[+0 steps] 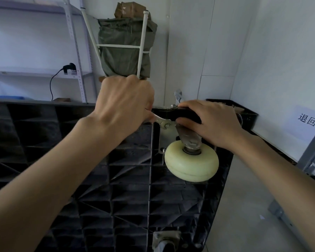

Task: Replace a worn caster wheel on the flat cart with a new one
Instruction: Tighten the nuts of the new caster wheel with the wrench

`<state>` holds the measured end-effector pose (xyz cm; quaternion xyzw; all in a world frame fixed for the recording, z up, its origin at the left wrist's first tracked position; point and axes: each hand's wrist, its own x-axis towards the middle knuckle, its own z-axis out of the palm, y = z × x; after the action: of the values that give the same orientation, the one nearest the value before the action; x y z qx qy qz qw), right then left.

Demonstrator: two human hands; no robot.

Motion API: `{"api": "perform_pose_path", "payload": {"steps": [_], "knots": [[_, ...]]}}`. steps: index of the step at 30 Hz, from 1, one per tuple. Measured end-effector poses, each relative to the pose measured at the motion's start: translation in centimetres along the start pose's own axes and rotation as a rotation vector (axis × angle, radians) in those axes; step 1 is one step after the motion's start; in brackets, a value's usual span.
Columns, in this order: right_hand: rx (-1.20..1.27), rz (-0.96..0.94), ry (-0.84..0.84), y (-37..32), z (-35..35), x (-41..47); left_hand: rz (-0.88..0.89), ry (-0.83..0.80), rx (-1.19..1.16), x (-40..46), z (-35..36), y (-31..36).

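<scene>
The black flat cart stands tipped up with its ribbed underside toward me. A pale yellow caster wheel hangs from a metal bracket and plate near the cart's upper right corner. My left hand grips a silver wrench whose head sits on a bolt of the plate. My right hand curls over the cart's top edge beside the bracket, thumb under the rim. A second tool pokes up behind that edge at a nut.
A second caster's metal mount shows at the bottom edge. The cart's white tube handle leans up against a green wrapped bundle. Metal shelving stands left, a white wall with a paper sign right, and a black crate behind.
</scene>
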<state>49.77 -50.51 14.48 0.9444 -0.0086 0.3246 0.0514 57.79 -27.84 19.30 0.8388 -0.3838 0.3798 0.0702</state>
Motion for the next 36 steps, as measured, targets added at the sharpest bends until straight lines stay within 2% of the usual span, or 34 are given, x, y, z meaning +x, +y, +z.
{"api": "perform_pose_path", "payload": {"steps": [7, 11, 16, 21, 29, 36], "knots": [[-0.027, -0.021, 0.019, -0.2, -0.2, -0.2, -0.112, 0.097, -0.258, -3.1, 2.4, -1.2], [-0.033, -0.019, 0.018, -0.3, -0.3, -0.2, -0.208, 0.043, -0.422, -4.2, 3.6, -1.5], [-0.037, -0.01, 0.016, -0.4, -0.4, -0.2, -0.473, 0.026, -0.815, -6.6, 5.3, -0.9], [-0.016, -0.001, 0.018, -0.4, -0.3, -0.2, -0.626, -0.043, -1.155, -9.1, 8.0, 2.2], [0.007, -0.015, 0.041, -0.3, -0.2, -0.3, -0.643, -0.049, -1.226, -9.3, 9.3, 4.5], [0.009, -0.025, 0.075, -0.3, -0.1, -0.3, -0.658, -0.02, -1.183, -8.7, 9.4, 5.3]]}}
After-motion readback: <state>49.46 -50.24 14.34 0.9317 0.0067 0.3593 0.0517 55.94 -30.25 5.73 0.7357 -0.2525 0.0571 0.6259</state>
